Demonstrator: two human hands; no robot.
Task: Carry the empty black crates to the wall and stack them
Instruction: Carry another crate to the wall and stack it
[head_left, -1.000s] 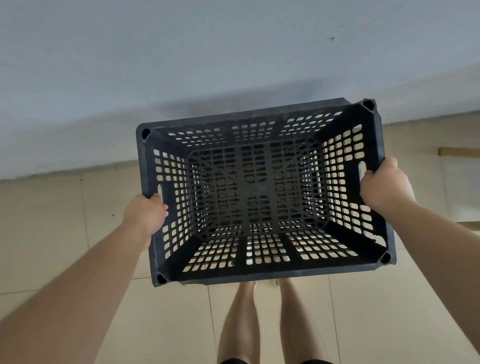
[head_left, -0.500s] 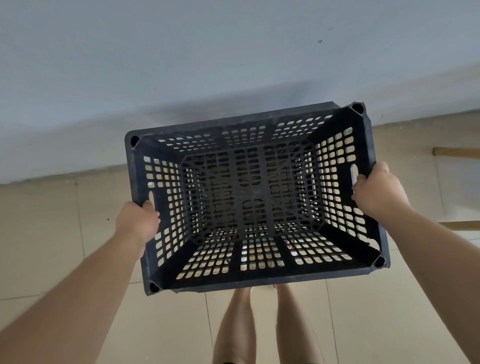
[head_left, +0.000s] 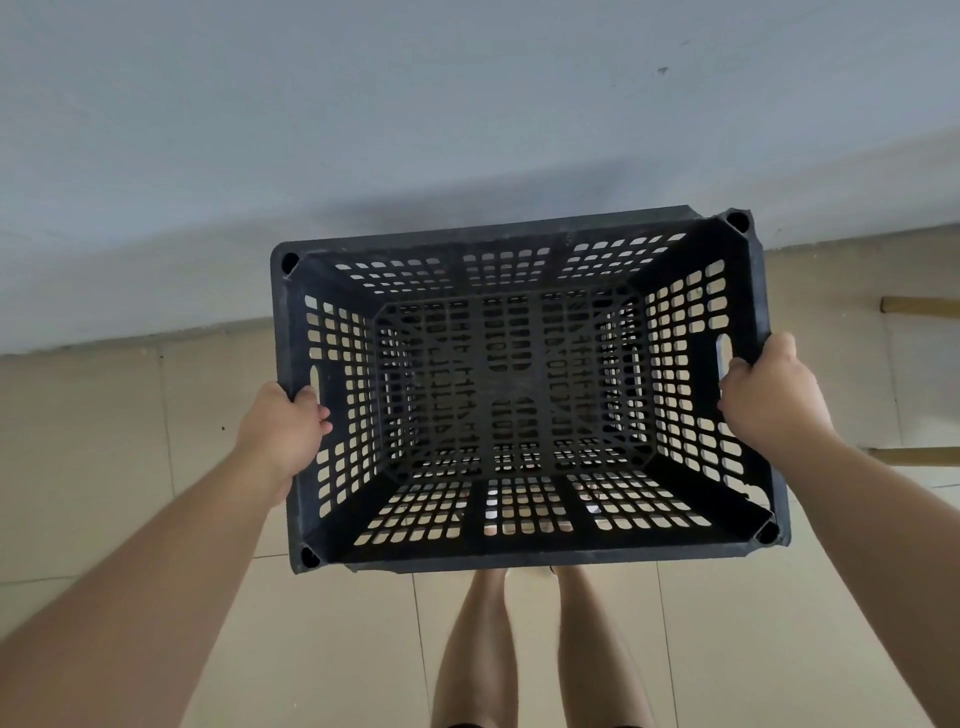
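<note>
In the head view, the person is holding one empty crate (head_left: 519, 395) in the air, open side up, close in front of the wall (head_left: 467, 104) and above the floor (head_left: 104, 467) at the wall's foot. The left grip (head_left: 283, 431) is curling around the crate's left rim just beside the handle slot. The right grip (head_left: 769, 395) is closing around the right rim at the other slot. Both grips are holding only the crate.

No other crate is showing near the wall, so I am judging that this one is going down as the base.

The risks, as I am judging them:
- The grips are taking the rim and not clearly the slots, so one side may be slipping and the crate tilting.
- The crate is hiding the feet; the legs (head_left: 478, 649) are standing just behind it, away from the wall, so it may be landing on the toes.
- The far edge may be knocking the wall, or the crate landing askew to the wall, which is spoiling the later stack.
</note>
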